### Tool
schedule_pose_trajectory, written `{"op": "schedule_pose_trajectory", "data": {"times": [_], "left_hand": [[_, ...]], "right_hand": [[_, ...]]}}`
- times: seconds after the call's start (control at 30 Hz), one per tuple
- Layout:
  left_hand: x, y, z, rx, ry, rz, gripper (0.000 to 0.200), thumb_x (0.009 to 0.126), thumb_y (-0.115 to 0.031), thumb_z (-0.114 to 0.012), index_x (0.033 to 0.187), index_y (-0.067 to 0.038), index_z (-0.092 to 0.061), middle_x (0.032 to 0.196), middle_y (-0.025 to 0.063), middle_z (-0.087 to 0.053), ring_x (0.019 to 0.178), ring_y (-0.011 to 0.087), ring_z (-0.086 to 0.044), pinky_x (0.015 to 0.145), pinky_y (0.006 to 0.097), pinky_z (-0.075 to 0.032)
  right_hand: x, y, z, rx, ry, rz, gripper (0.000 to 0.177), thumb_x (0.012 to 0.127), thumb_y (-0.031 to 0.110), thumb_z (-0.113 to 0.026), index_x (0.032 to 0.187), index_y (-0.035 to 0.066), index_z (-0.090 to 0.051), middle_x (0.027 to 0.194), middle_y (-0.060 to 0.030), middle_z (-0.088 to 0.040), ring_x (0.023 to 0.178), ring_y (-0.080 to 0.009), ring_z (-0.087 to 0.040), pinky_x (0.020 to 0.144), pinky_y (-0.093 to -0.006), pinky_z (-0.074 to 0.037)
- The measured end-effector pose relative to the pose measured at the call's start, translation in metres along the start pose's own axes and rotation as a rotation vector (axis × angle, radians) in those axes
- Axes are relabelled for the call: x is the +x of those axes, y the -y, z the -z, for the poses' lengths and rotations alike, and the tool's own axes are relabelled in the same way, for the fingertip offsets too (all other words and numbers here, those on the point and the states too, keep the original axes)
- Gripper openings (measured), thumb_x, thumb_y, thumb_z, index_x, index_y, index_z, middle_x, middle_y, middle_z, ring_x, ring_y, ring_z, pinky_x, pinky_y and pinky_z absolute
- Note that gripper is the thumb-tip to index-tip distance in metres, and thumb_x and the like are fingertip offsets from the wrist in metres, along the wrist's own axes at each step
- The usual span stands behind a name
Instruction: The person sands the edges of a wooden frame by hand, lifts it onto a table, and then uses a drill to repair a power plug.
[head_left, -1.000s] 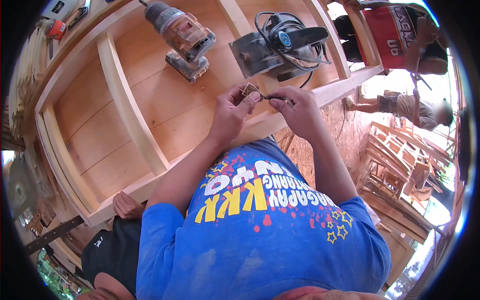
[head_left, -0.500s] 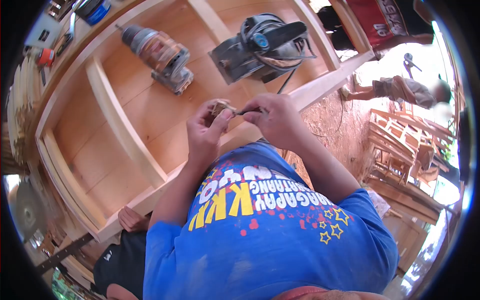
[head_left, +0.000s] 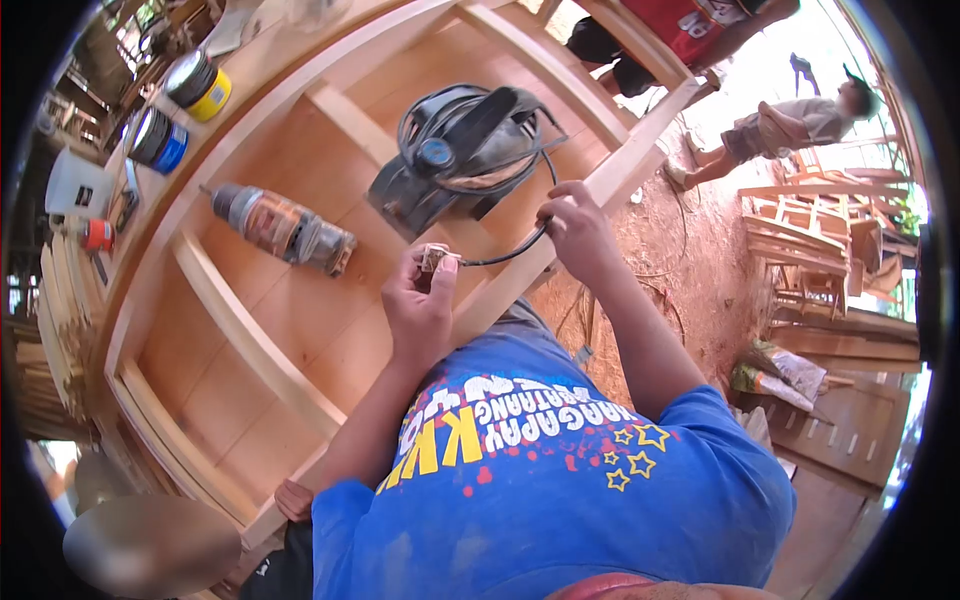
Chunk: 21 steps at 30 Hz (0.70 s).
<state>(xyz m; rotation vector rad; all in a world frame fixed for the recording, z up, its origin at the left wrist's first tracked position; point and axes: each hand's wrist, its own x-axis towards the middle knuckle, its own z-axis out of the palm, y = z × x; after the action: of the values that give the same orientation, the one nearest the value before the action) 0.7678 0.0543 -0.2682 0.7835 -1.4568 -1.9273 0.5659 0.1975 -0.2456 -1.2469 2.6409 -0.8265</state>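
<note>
The left hand (head_left: 420, 298) pinched a small, boxy brown piece (head_left: 433, 260) between thumb and fingertips; at its two o'clock, the right hand (head_left: 580, 238) curled closed round a black flexible cord (head_left: 500, 260). A black power tool wrapped in cable (head_left: 455, 150) lay at twelve o'clock on the pale wooden framed panel (head_left: 262, 355), an orange-and-grey drill (head_left: 280, 228) at ten. Pulling hard could have snagged the coils or jerked the piece loose.

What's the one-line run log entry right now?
left hand: holding small piece | right hand: gripping black cord | power tool: inside wooden frame | drill: lying nearby
</note>
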Motion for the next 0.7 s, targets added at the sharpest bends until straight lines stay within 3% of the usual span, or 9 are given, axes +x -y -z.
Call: {"op": "schedule_pose_trajectory", "data": {"times": [0.1, 0.23, 0.33, 0.47, 0.53, 0.57, 0.67, 0.7], "left_hand": [[0.008, -0.005, -0.023, 0.097, 0.08, -0.11, 0.015, 0.096, -0.014, -0.07, 0.103, -0.001, -0.068, 0.081, -0.001, -0.066, 0.07, 0.0029, -0.057, 0.062, 0.0221, -0.048], [0.018, -0.007, -0.061, 0.208, 0.175, -0.138, 0.018, 0.093, -0.016, -0.071, 0.1, 0.0, -0.068, 0.076, 0.0027, -0.064, 0.064, 0.0056, -0.057, 0.057, 0.0263, -0.048], [0.031, -0.014, -0.091, 0.199, 0.187, -0.153, 0.018, 0.092, -0.015, -0.071, 0.1, 0.001, -0.066, 0.074, 0.0051, -0.064, 0.063, 0.0084, -0.057, 0.058, 0.0288, -0.048], [0.046, -0.033, -0.116, 0.224, 0.146, -0.274, 0.018, 0.092, -0.014, -0.07, 0.102, 0.0, -0.066, 0.073, 0.0064, -0.065, 0.064, 0.0102, -0.059, 0.059, 0.0289, -0.05], [0.055, -0.041, -0.124, 0.202, 0.136, -0.226, 0.018, 0.094, -0.013, -0.069, 0.106, 0.001, -0.066, 0.079, 0.0014, -0.065, 0.068, 0.0043, -0.056, 0.06, 0.024, -0.047], [0.054, -0.043, -0.128, 0.192, 0.133, -0.187, 0.018, 0.096, -0.012, -0.069, 0.108, 0.001, -0.066, 0.083, -0.0011, -0.065, 0.07, 0.0013, -0.055, 0.06, 0.0216, -0.046], [0.052, -0.053, -0.127, 0.2, 0.039, -0.255, 0.018, 0.096, -0.011, -0.068, 0.109, 0.001, -0.065, 0.086, -0.0007, -0.066, 0.071, 0.0014, -0.055, 0.061, 0.021, -0.046], [0.045, -0.066, -0.122, 0.14, 0.005, -0.198, 0.014, 0.096, -0.009, -0.067, 0.107, -0.001, -0.065, 0.091, 0.0003, -0.066, 0.077, 0.003, -0.058, 0.067, 0.0211, -0.048]], "right_hand": [[0.015, -0.037, 0.003, 0.005, -0.217, -0.044, 0.017, 0.083, 0.001, -0.073, 0.097, 0.01, -0.075, 0.109, -0.0147, -0.064, 0.095, -0.0343, -0.068, 0.083, -0.0428, -0.054], [0.046, -0.077, -0.001, 0.072, -0.224, -0.066, 0.014, 0.086, 0.004, -0.071, 0.1, 0.005, -0.073, 0.099, -0.0197, -0.072, 0.094, -0.0396, -0.068, 0.083, -0.0443, -0.054], [0.076, -0.104, 0.001, 0.123, -0.291, -0.037, 0.015, 0.089, 0.008, -0.07, 0.103, 0.005, -0.072, 0.099, -0.0194, -0.072, 0.094, -0.0384, -0.069, 0.083, -0.0432, -0.053], [0.126, -0.124, -0.002, 0.285, -0.387, -0.168, 0.014, 0.093, 0.011, -0.069, 0.105, 0.005, -0.072, 0.097, -0.0181, -0.074, 0.092, -0.0333, -0.07, 0.083, -0.0415, -0.053], [0.151, -0.137, -0.009, 0.347, -0.418, -0.21, 0.014, 0.095, 0.012, -0.068, 0.106, 0.004, -0.071, 0.095, -0.0166, -0.074, 0.089, -0.0287, -0.07, 0.081, -0.0395, -0.052], [0.16, -0.133, -0.003, 0.345, -0.406, -0.208, 0.014, 0.095, 0.012, -0.07, 0.106, 0.003, -0.071, 0.092, -0.0146, -0.073, 0.084, -0.0237, -0.068, 0.077, -0.0358, -0.052], [0.195, -0.121, 0.0, 0.556, -0.464, -0.114, 0.015, 0.095, 0.011, -0.071, 0.106, 0.002, -0.071, 0.088, -0.0129, -0.071, 0.08, -0.0207, -0.065, 0.072, -0.0326, -0.051], [0.204, -0.113, 0.003, 0.552, -0.453, -0.045, 0.017, 0.094, 0.01, -0.072, 0.107, 0.0, -0.07, 0.087, -0.0135, -0.07, 0.079, -0.0209, -0.065, 0.071, -0.0324, -0.051]]}}
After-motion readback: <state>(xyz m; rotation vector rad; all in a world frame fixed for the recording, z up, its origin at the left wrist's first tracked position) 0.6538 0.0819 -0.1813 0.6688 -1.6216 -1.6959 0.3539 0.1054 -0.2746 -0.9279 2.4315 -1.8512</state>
